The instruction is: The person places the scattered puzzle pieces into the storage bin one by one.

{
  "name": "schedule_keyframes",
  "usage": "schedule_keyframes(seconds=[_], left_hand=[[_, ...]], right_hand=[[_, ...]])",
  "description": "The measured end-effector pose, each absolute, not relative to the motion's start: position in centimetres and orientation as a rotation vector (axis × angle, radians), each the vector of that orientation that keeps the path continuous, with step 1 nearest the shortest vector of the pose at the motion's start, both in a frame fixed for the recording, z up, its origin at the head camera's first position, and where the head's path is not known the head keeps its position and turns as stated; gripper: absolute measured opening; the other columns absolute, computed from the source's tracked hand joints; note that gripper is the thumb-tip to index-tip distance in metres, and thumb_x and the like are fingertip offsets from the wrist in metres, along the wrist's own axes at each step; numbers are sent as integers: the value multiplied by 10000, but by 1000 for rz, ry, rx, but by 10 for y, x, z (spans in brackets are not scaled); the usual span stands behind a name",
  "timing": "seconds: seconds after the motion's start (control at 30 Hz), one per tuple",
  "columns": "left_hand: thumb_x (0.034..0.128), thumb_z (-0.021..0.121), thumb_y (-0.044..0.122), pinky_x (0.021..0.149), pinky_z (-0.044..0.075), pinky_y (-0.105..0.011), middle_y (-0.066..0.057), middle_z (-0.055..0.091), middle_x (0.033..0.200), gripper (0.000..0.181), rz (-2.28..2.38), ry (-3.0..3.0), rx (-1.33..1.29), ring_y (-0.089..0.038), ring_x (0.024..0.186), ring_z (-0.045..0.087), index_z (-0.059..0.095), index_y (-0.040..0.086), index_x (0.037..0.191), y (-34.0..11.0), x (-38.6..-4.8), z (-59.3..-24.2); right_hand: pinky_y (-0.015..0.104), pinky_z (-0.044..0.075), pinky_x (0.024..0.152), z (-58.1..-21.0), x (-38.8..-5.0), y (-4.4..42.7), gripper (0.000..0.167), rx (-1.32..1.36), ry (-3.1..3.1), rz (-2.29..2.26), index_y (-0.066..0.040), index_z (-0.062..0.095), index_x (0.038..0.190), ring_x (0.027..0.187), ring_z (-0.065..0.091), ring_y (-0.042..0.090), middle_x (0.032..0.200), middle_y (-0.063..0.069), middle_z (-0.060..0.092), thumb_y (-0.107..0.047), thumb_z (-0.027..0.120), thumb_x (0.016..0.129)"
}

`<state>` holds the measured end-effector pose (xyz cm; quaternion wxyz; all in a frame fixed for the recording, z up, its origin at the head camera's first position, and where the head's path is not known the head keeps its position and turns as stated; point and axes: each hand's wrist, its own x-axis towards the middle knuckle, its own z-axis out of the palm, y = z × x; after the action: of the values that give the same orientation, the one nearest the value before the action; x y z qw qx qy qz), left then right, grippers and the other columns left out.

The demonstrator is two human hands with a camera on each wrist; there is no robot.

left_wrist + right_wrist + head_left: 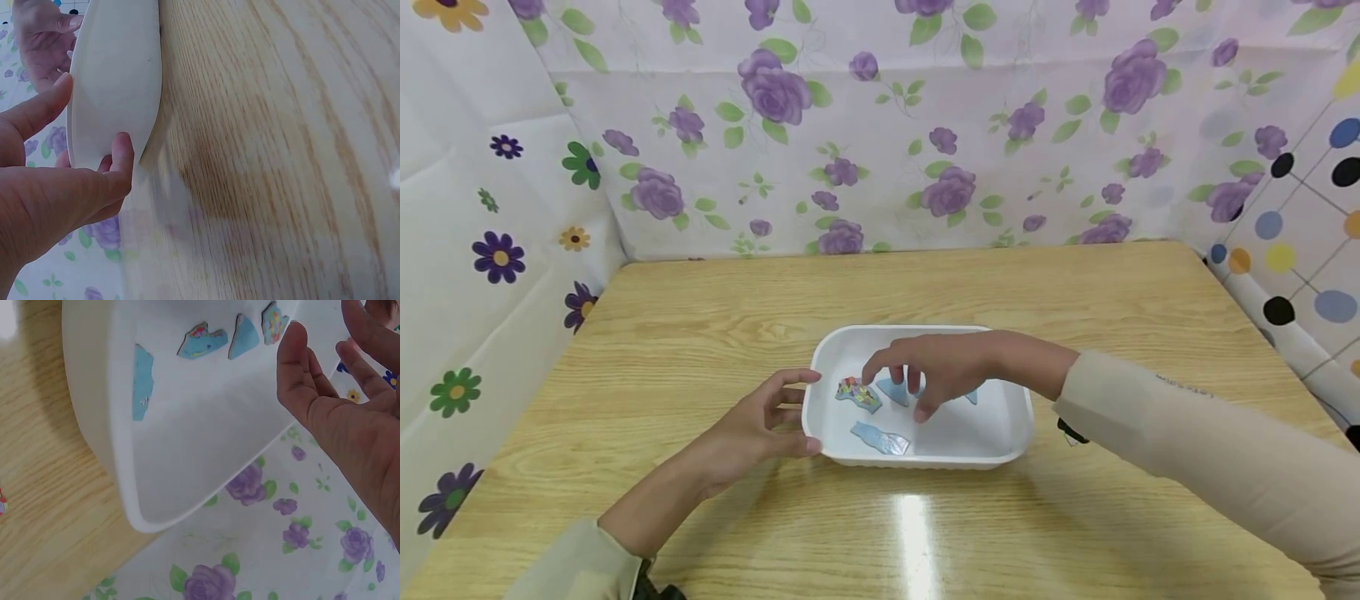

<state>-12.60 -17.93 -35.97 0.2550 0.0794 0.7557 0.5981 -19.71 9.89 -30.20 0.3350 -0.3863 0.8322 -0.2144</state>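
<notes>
A white rectangular plastic tray (970, 442) stands on the wooden table. Inside lie several flat, light-blue pieces with irregular edges, among them a multicoloured patterned piece (857, 393), a triangular one (244, 336) and a long blue piece (882, 438) by the near wall. My left hand (741, 433) touches the tray's left end, its fingers and thumb spread along the rim and outer wall. Over the middle of the tray hovers my right hand (943, 367), fingers pointing down and apart, holding nothing. It partly hides some blue pieces in the head view.
The wooden table (715, 325) extends around the tray. Behind it hangs a sheet with purple flowers (775, 87); other patterned sheets flank both sides. A small red, colourful thing (2, 503) shows at the left edge of the right wrist view.
</notes>
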Motion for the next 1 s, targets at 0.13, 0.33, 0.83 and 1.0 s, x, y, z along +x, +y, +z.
schedule_keyframes(seconds=[0.13, 0.33, 0.83, 1.0], left_hand=[[781, 805, 143, 968, 455, -433, -173, 412, 1388, 825, 1620, 2060, 209, -322, 1265, 464, 327, 190, 1452, -179, -126, -360], [779, 808, 154, 973, 451, -440, -158, 417, 1394, 827, 1610, 2077, 219, -313, 1271, 465, 328, 194, 1451, -180, -126, -360], [777, 807, 142, 980, 446, -452, -164, 411, 1394, 825, 1617, 2064, 217, -324, 1276, 455, 332, 201, 1448, -179, -127, -358], [782, 804, 143, 985, 441, -459, -163, 416, 1387, 819, 1615, 2057, 210, -328, 1273, 452, 330, 202, 1447, -178, -127, -358]], right_hand=[[346, 471, 866, -300, -199, 101, 669, -1021, 2174, -568, -237, 473, 1377, 1051, 584, 233, 1195, 102, 526, -47, 763, 804], [321, 483, 846, -295, -201, 106, 626, -990, 2159, -593, -243, 479, 1368, 1074, 567, 256, 1194, 88, 521, -47, 736, 831], [352, 474, 892, -287, -204, 130, 590, -948, 2225, -625, -273, 495, 1354, 1138, 528, 254, 1204, 43, 497, -118, 748, 844], [355, 449, 923, -281, -206, 137, 592, -964, 2241, -640, -257, 498, 1354, 1107, 530, 234, 1157, 43, 522, -126, 756, 837]])
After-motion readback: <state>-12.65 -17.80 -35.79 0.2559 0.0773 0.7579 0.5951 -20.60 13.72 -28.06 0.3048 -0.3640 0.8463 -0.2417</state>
